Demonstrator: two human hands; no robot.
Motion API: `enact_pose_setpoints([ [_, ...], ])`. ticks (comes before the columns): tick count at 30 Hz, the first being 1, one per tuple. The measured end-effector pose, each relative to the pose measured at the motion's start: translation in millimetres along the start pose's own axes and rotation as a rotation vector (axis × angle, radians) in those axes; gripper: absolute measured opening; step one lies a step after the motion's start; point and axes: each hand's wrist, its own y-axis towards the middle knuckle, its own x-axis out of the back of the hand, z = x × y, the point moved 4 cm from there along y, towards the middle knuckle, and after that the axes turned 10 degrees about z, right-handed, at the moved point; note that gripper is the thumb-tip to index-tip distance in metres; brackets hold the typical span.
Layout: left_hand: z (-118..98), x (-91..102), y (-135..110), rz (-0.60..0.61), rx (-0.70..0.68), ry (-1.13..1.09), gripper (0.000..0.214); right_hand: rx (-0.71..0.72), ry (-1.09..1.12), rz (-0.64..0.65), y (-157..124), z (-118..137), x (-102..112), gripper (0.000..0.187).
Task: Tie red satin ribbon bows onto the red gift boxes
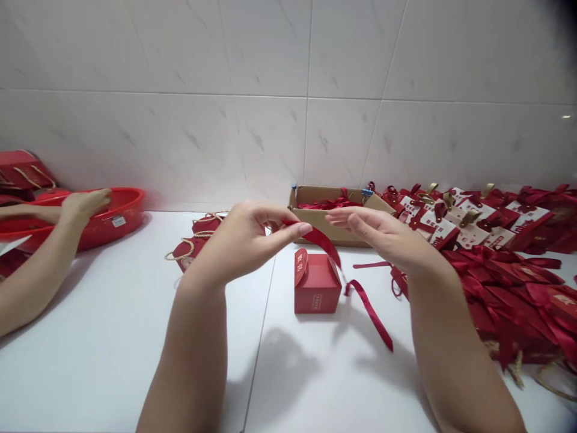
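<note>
My left hand (256, 236) pinches one end of a dark red ribbon (325, 245) between thumb and fingers. From there the ribbon curves down to the right, past a small red gift box (317, 291), and its tail trails over the table. The box stands upright on the white surface with a curved flap at its top left. Opposite, my right hand (374, 227) is raised with fingers stretched out and holds nothing. It hovers to the right of the ribbon, in front of a cardboard box (336, 220) with red ribbons inside.
Red gift boxes with ribbons (509, 288) and printed boxes (469, 216) crowd the right side. Small red bags with rope handles (184, 249) lie behind my left hand. At far left, another person's arms (54, 252) reach over a red basin (130, 210). A tiled wall (270, 138) closes the back.
</note>
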Motion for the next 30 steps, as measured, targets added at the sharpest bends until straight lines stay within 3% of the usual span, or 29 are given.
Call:
enact_pose_setpoints([
  [3, -4, -18.8, 7, 0.113, -0.067, 0.122, 0.029, 0.078, 0.255, 0.186, 12, -1, -20, 0.049],
  [5, -2, -26.1, 11, 0.080, -0.095, 0.190, 0.027, 0.035, 0.279, 0.183, 15, -3, -24, 0.046],
  [9, 6, -39.0, 19, 0.098, -0.103, 0.304, 0.022, -0.104, 0.053, 0.014, 9, -5, -12, 0.032],
  [13, 15, -49.9, 24, 0.244, -0.032, 0.356, 0.023, -0.228, -0.121, 0.093, 2, -14, 0, 0.031],
  [20, 37, -69.8, 34, 0.445, 0.093, 0.442, 0.025, -0.467, -0.458, 0.120, 0, -39, 25, 0.026],
  [23, 44, -81.6, 39, 0.489, 0.078, 0.481, 0.027, -0.521, -0.478, 0.182, 1, -45, 25, 0.024],
  [30, 54, -97.9, 44, 0.549, 0.068, 0.498, 0.032, -0.499, -0.418, 0.261, 8, -52, 18, 0.016],
])
